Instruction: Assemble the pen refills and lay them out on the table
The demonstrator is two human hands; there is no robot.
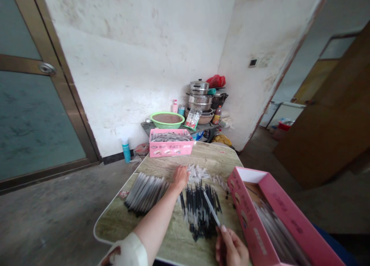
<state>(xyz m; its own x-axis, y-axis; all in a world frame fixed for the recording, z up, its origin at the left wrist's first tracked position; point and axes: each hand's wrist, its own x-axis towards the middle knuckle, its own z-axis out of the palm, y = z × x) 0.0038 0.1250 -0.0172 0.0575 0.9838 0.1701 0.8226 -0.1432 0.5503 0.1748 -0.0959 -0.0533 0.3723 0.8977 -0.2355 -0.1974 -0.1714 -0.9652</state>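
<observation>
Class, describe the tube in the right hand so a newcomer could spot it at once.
Start at the table; near its close edge, left of the nearer pink box, find the right hand. The pale tube slants away from it. Unlike the dark rods lying nearby, it is held.

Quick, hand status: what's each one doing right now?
Left hand: at the pile of small whitish translucent pieces; whether it grips one cannot be told.
Right hand: closed, holding a slim greyish-white plastic tube.

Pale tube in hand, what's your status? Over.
Right hand holding pale tube over dark sticks. Left hand at white pieces, grip unclear. Pink box close beside right hand.
</observation>
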